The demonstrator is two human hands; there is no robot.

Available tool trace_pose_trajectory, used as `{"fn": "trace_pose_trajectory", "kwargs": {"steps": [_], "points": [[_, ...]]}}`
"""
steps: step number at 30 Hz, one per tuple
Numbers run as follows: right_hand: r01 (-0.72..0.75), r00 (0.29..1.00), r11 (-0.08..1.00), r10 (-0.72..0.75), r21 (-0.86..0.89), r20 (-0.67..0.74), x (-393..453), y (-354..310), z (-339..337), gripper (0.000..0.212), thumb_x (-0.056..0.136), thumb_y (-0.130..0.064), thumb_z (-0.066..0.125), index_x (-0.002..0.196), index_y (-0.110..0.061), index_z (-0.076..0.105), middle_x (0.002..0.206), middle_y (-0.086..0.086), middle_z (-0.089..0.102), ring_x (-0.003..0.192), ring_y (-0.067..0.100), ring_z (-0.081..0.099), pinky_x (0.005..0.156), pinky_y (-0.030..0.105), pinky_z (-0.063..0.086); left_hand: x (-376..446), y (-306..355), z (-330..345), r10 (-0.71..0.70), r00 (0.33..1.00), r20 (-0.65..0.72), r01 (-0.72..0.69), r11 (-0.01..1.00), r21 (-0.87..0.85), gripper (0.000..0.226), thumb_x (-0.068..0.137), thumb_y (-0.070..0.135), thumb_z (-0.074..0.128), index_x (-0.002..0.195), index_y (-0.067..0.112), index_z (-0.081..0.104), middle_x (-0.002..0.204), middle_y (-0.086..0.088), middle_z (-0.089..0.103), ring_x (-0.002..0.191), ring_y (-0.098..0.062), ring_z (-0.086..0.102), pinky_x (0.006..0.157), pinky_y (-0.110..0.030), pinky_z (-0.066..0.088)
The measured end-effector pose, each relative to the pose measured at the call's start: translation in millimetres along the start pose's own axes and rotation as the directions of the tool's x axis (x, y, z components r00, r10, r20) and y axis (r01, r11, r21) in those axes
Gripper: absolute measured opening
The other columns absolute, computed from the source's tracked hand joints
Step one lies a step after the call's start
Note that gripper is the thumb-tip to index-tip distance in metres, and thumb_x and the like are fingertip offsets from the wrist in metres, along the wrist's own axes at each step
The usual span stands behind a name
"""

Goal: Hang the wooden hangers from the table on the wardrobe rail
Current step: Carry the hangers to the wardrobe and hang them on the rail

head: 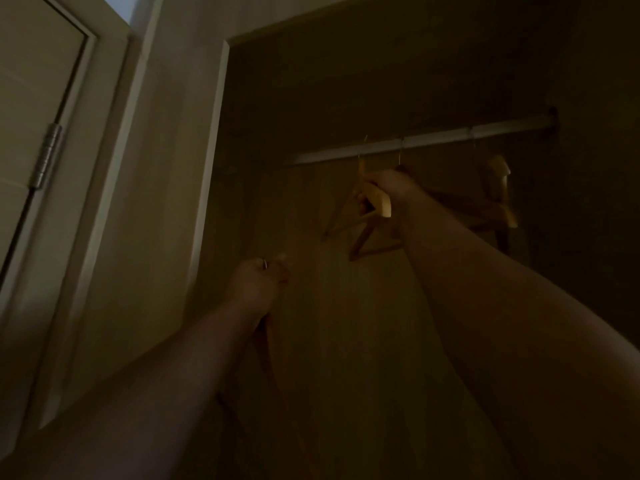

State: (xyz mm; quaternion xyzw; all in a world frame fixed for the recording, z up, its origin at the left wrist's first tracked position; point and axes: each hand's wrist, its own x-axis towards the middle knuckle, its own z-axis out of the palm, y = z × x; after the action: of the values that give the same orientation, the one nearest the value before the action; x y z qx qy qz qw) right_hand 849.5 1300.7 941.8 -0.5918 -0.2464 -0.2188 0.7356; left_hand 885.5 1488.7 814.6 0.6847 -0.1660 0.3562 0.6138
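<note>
A pale metal wardrobe rail (433, 140) runs across the dark wardrobe opening. My right hand (388, 188) is raised just under it and grips a wooden hanger (375, 202) whose hook sits at the rail. A second hanger (367, 242) hangs partly behind that hand. Another wooden hanger (498, 188) hangs farther right on the rail. My left hand (258, 282) is lower and to the left, closed around a hanger whose thin metal hook (265, 263) pokes up from the fist; its wooden body (266, 348) drops down behind my forearm.
The wardrobe's pale left frame edge (211, 188) stands close to my left hand. A closed door (27, 140) with a metal hinge (46, 155) is at the far left. The wardrobe's wooden back panel (329, 323) is dim.
</note>
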Motion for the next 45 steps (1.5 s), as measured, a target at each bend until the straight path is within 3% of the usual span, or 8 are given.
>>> {"fn": "trace_pose_trajectory", "kwargs": {"steps": [15,23,25,28,31,34,39,45], "points": [[-0.055,0.994,0.978,0.073,-0.203,0.081,-11,19,-22,0.032,0.101,-0.026,0.043,0.08,-0.006,0.056,0.072,0.006,0.054,0.058,0.013,0.049,0.051,0.026,0.044,0,-7,2,-0.018,1.0,-0.008,0.018,0.999,0.036,0.029,0.096,0.042,0.049,0.078,0.023,0.06,0.102,-0.008,0.072,0.094,-0.021,0.066,0.086,-0.037,0.05],[-0.015,1.0,0.949,0.013,0.316,0.009,-61,42,-38,0.038,0.101,-0.039,0.039,0.109,-0.01,0.062,0.08,0.003,0.063,0.069,0.014,0.061,0.055,0.026,0.05,-7,-4,1,-0.039,0.998,-0.046,0.042,0.996,0.085,0.029,0.093,0.051,0.048,0.081,0.026,0.059,0.097,0.001,0.071,0.091,-0.02,0.066,0.081,-0.042,0.05],[0.044,0.988,0.974,-0.01,0.221,-0.156,-91,65,-45,0.039,0.1,-0.038,0.041,0.125,-0.014,0.058,0.094,0.001,0.062,0.082,0.012,0.058,0.074,0.028,0.05,-11,-1,1,-0.027,0.998,-0.057,0.033,0.994,0.104,0.029,0.093,0.052,0.047,0.081,0.028,0.058,0.093,0.004,0.068,0.085,-0.017,0.064,0.064,-0.034,0.043],[-0.105,0.983,0.987,0.085,-0.123,-0.163,-159,118,-47,0.041,0.082,-0.066,0.048,0.094,-0.032,0.067,0.092,-0.006,0.073,0.089,0.01,0.067,0.094,0.041,0.05,-17,2,1,-0.028,0.999,-0.036,0.032,0.992,0.12,0.03,0.093,0.052,0.046,0.085,0.026,0.057,0.096,0.0,0.068,0.085,-0.018,0.065,0.067,-0.036,0.048],[-0.228,0.94,0.936,0.283,-0.268,0.188,-214,146,-28,0.058,0.056,-0.078,0.06,0.088,-0.031,0.075,0.092,-0.009,0.078,0.087,0.01,0.073,0.088,0.036,0.053,-20,7,4,-0.035,0.999,-0.03,0.038,0.993,0.113,0.032,0.092,0.053,0.046,0.094,0.023,0.059,0.103,-0.001,0.069,0.093,-0.021,0.066,0.086,-0.044,0.051],[-0.175,0.864,0.918,0.316,-0.355,0.392,-232,149,-10,0.046,0.07,-0.064,0.069,0.105,-0.033,0.07,0.092,-0.006,0.072,0.082,0.011,0.066,0.073,0.025,0.05,-22,13,6,-0.009,0.998,-0.066,0.018,0.991,0.136,0.03,0.092,0.054,0.045,0.092,0.026,0.057,0.094,0.004,0.065,0.082,-0.015,0.061,0.064,-0.03,0.044],[-0.183,0.861,0.925,0.315,-0.334,0.399,-238,132,3,0.013,0.091,-0.009,0.059,0.102,-0.006,0.064,0.066,0.005,0.062,0.055,0.017,0.054,0.042,0.016,0.041,-25,20,5,-0.013,0.998,-0.061,0.021,0.991,0.133,0.035,0.092,0.054,0.046,0.103,0.023,0.058,0.093,0.004,0.064,0.081,-0.014,0.06,0.06,-0.027,0.041],[-0.123,0.928,0.915,0.244,-0.385,0.283,-218,113,4,0.019,0.091,-0.011,0.056,0.073,-0.01,0.062,0.04,-0.005,0.052,0.033,0.004,0.045,0.035,0.01,0.032,-20,32,-1,0.011,0.999,-0.034,-0.006,0.989,0.148,0.044,0.089,0.063,0.04,0.087,0.025,0.062,0.087,0.002,0.066,0.077,-0.017,0.062,0.058,-0.03,0.043]]}}
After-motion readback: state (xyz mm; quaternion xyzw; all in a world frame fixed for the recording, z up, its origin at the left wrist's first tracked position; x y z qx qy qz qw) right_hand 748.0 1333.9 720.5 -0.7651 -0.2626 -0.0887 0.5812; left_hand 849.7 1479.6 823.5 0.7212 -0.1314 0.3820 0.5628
